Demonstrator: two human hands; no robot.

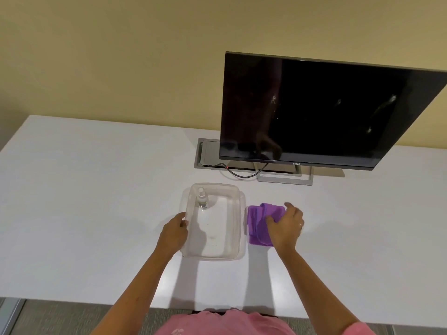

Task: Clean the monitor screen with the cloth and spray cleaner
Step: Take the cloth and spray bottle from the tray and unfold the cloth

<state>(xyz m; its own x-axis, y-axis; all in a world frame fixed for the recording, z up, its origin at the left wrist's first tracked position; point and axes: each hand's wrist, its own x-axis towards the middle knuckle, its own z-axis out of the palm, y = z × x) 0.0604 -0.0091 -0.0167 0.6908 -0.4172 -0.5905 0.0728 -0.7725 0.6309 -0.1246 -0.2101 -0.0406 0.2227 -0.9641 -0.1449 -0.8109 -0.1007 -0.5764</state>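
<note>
A spray bottle (202,199) stood inside a tub (238,238) on a table (96,189); a cloth (261,223) lay just right of it, a monitor (326,112) behind.

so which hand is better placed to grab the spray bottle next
Left. The left hand already rests on the clear tub's left rim, with the spray bottle standing in the tub's far left corner. The right hand is occupied on the purple cloth.

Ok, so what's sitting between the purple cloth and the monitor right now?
Only bare white table lies between the purple cloth and the monitor in the head view. The monitor's stand is the nearest thing beyond.
</note>
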